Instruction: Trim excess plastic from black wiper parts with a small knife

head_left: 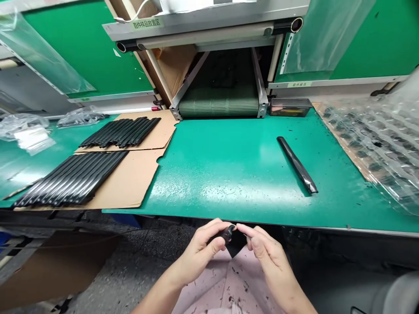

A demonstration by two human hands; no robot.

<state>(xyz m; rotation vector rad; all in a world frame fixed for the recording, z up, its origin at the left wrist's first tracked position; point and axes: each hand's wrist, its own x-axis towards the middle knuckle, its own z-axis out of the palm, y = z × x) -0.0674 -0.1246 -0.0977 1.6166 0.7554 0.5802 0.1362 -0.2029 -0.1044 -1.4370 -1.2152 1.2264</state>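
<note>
Below the near edge of the green table (229, 174), over my lap, both hands meet on a small black part (233, 240). My left hand (203, 250) is curled round its left end, thumb and fingers pinched on it. My right hand (265, 253) pinches its right side with fingertips. A long black strip (297, 165) lies alone on the table's right half, slanting away from me.
Two rows of black strips (72, 179) (121, 131) lie on cardboard sheets (131, 183) at the left. A ribbed conveyor belt (219, 104) enters a tunnel at the back centre, a small tray (290, 107) beside it. Clear plastic trays (376, 139) pile at the right; plastic bags (29, 131) sit far left.
</note>
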